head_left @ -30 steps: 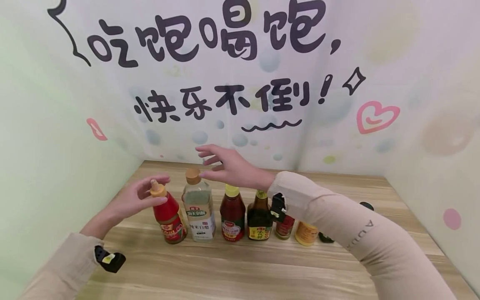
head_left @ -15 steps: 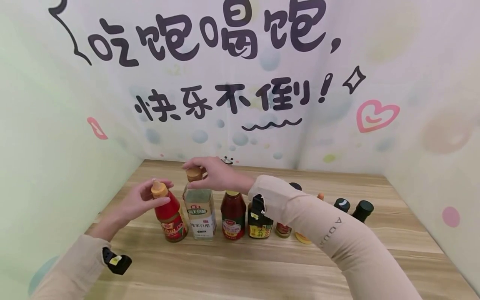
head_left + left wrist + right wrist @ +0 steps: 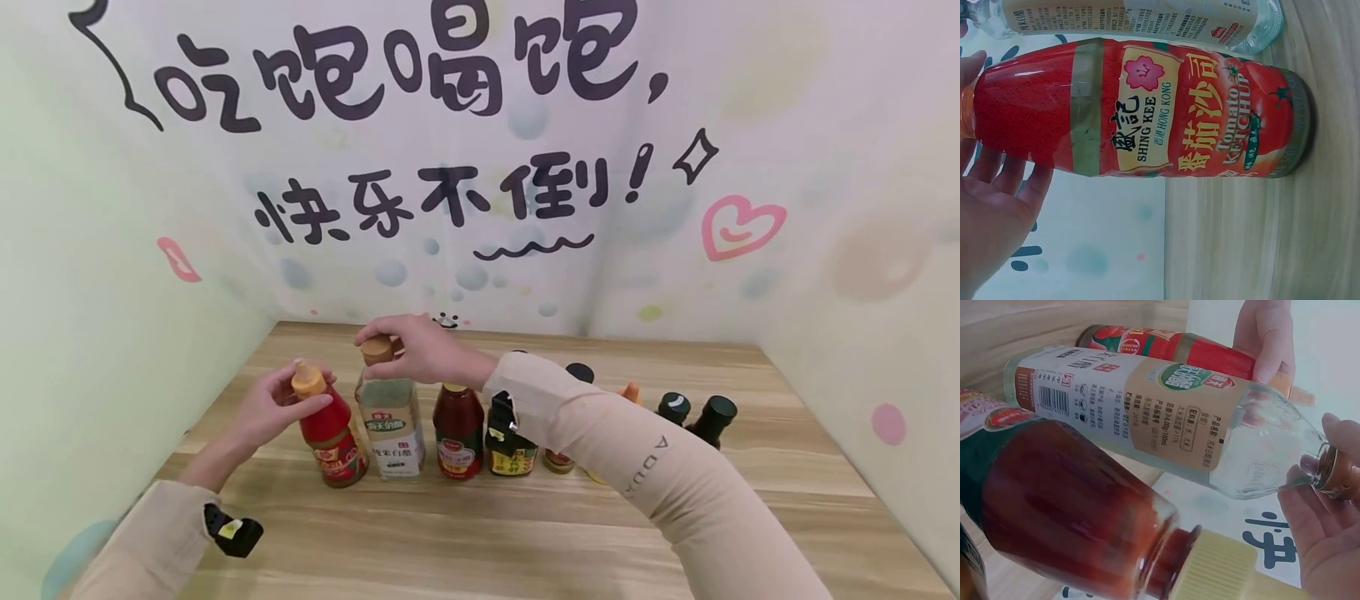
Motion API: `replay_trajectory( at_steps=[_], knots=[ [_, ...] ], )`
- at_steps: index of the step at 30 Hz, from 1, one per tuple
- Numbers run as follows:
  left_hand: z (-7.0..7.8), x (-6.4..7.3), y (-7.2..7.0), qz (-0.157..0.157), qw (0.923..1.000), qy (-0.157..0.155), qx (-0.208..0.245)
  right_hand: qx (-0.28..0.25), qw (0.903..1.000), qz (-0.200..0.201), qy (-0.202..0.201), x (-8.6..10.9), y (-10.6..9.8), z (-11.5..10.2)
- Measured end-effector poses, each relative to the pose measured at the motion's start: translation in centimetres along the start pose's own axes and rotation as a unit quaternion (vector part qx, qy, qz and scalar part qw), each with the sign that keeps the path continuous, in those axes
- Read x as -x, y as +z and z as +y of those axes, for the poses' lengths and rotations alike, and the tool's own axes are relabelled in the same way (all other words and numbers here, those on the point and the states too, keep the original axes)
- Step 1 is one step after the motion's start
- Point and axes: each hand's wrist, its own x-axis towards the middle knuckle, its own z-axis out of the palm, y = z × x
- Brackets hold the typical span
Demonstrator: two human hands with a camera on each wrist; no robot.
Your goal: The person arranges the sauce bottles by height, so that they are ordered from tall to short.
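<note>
In the head view my left hand grips the upper part of a red tomato ketchup bottle, thumb on the near side and fingers behind, just below its orange nozzle cap. The ketchup bottle stands upright on the table with its label toward the left wrist camera. Beside it stands a clear glass bottle of white rice vinegar. My right hand holds this bottle at its brown cap, thumb and fingers on either side. The right wrist view shows the fingers around the cap.
Right of the vinegar stands a dark red sauce bottle with a yellow cap. Several more condiment bottles continue the row, partly hidden by my right sleeve; one has a black cap. A printed cloth hangs behind the wooden table.
My right hand has come down and left from above the row and taken hold of the vinegar cap. My left hand has stayed at the ketchup bottle. The head view has shifted slightly.
</note>
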Motion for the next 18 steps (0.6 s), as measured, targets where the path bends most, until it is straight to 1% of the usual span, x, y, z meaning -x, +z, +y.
replay_trajectory(
  at_steps=[5,10,14,18],
  knots=[
    [0.07,0.27,-0.34,-0.001,0.9998,-0.014,-0.014,-0.010,0.9999,-0.012,0.002,-0.30,0.03,-0.23],
    [-0.11,0.27,-0.54,-0.009,0.9993,-0.031,-0.017,0.006,0.9998,-0.017,0.006,-0.23,-0.10,-0.40],
    [-0.29,0.17,-0.47,-0.017,0.9993,-0.031,-0.012,0.031,0.9992,-0.024,0.010,-0.04,-0.33,-0.46],
    [-0.36,0.18,-0.22,-0.013,0.9995,-0.029,0.002,0.044,0.9985,-0.029,0.013,0.05,-0.49,-0.57]
  ],
)
